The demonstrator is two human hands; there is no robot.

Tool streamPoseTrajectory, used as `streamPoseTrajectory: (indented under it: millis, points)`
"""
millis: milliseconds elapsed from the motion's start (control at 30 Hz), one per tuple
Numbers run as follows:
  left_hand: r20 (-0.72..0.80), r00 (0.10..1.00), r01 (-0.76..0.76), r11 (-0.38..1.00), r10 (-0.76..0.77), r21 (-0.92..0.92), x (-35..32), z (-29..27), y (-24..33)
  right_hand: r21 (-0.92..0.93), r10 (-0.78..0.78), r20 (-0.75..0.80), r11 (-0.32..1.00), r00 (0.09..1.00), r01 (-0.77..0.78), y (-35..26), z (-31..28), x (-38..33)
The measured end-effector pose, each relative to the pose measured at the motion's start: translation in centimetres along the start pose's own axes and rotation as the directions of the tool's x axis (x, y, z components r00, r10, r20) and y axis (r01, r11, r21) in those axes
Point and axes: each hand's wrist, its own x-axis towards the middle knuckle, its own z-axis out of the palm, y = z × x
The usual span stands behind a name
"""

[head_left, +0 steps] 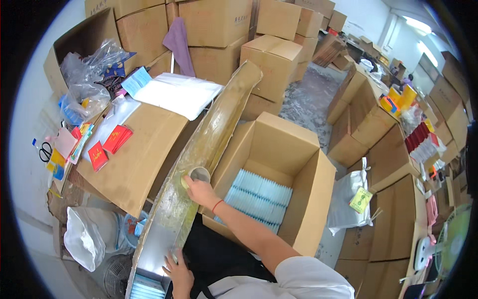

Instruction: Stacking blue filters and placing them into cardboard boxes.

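Note:
My right hand (200, 193) reaches over a long, shallow cardboard trough (199, 142) with a shiny, yellowish lining. Its fingers are closed round a ring-shaped roll (200, 174), apparently packing tape, low in the trough. Lower down, my left hand (179, 271) rests at the trough's right edge, fingers spread and holding nothing. Close to it, a stack of thin light-blue packets (147, 288) lies in the trough's near end. Right of the trough stands an open cardboard box (311, 192), with rows of similar light-blue packets (259, 197) on its bottom.
A cardboard-topped table (137, 164) at left bears red envelopes (118, 139), a white plastic sheet (174, 92) and scissors (45, 152). Stacked cartons (271, 65) stand behind. A white sack (348, 199) is to the right, a green fan (450, 234) at far right.

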Motion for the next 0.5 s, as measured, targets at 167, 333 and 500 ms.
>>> streamPoseTrajectory:
  millis: [167,333,500]
  points:
    - [0.102,0.994,-0.035,0.998,0.029,0.056,-1.5,0.4,-1.7,0.038,-0.018,0.05,0.999,0.999,0.016,-0.4,0.9,-0.9]
    - [-0.065,0.998,-0.017,0.982,0.005,-0.19,-0.5,0.7,-3.3,-0.012,-0.038,0.178,0.999,0.983,0.041,-2.4,0.2,-1.7]
    - [-0.242,0.841,0.026,0.482,-0.485,-0.876,0.8,1.3,-5.9,0.652,-0.76,0.24,0.587,0.604,0.48,-8.7,-1.9,-6.8]
